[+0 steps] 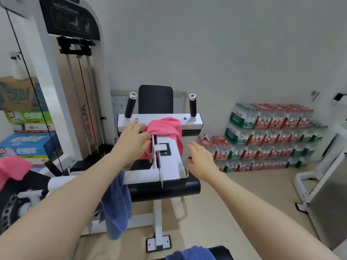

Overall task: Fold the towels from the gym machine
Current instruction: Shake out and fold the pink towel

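Observation:
A pink towel (165, 130) is draped over the white arm of the gym machine (169, 158), just below the two black handles. My left hand (134, 140) grips the towel's left side, fingers curled into the cloth. My right hand (201, 160) hovers open to the right of the machine arm, touching nothing. A blue towel (117, 205) hangs from the white crossbar under my left forearm. Another pink towel (12, 168) lies at the far left edge. More blue cloth (191, 253) shows at the bottom edge.
The weight stack tower (80, 91) stands at the left, with cardboard boxes (28, 128) behind it. Shrink-wrapped packs of water bottles (270, 136) are stacked against the wall at the right. A metal cabinet (330, 199) stands at the far right.

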Demonstrator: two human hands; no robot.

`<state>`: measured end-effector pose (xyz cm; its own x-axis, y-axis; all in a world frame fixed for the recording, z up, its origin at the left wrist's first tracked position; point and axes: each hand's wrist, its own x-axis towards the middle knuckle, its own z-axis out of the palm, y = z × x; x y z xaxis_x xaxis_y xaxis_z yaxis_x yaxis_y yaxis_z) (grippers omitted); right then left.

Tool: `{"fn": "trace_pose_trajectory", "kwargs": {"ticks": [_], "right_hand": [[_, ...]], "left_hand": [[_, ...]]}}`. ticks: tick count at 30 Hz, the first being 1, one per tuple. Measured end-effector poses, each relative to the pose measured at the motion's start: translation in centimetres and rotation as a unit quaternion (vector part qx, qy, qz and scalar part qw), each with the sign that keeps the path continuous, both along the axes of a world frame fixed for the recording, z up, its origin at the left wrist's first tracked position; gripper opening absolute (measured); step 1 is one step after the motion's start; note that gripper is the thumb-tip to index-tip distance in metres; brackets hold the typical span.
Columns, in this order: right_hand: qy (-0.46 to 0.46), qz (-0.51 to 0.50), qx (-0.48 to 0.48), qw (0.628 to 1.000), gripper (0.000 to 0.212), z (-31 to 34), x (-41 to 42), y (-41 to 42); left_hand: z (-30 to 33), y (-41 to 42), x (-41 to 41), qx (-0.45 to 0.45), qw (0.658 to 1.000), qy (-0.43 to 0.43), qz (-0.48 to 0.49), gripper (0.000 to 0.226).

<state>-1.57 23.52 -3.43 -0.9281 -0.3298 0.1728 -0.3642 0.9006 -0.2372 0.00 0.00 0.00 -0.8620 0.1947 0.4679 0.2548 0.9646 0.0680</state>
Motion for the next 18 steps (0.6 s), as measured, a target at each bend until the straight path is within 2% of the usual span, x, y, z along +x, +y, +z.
{"fn": "trace_pose_trajectory", "kwargs": {"ticks": [5, 10, 14, 16, 18], "right_hand": [[-0.014, -0.011, -0.070, 0.997, 0.040, -0.3, -7.1, -0.7], [-0.058, -0.012, -0.116, 0.991, 0.025, -2.5, -14.8, -1.3], [-0.106, -0.004, -0.126, 0.986, 0.027, -4.1, -18.8, -1.4], [-0.127, 0.003, -0.128, 0.984, 0.026, -5.1, -20.0, -1.6], [-0.139, 0.014, -0.123, 0.982, 0.027, -6.0, -20.8, -1.8]], "left_hand": [[-0.6, 0.6, -6.4, -0.030, 0.996, -0.059, -0.054, 0.035], [-1.9, 1.8, -12.2, -0.029, 0.995, -0.099, 0.000, 0.041], [-4.1, 1.8, -15.6, -0.055, 0.989, -0.127, 0.054, 0.046], [-5.3, 1.6, -16.5, -0.037, 0.990, -0.112, 0.073, 0.046], [-6.2, 1.5, -17.1, -0.055, 0.994, -0.072, 0.061, 0.033]]}}
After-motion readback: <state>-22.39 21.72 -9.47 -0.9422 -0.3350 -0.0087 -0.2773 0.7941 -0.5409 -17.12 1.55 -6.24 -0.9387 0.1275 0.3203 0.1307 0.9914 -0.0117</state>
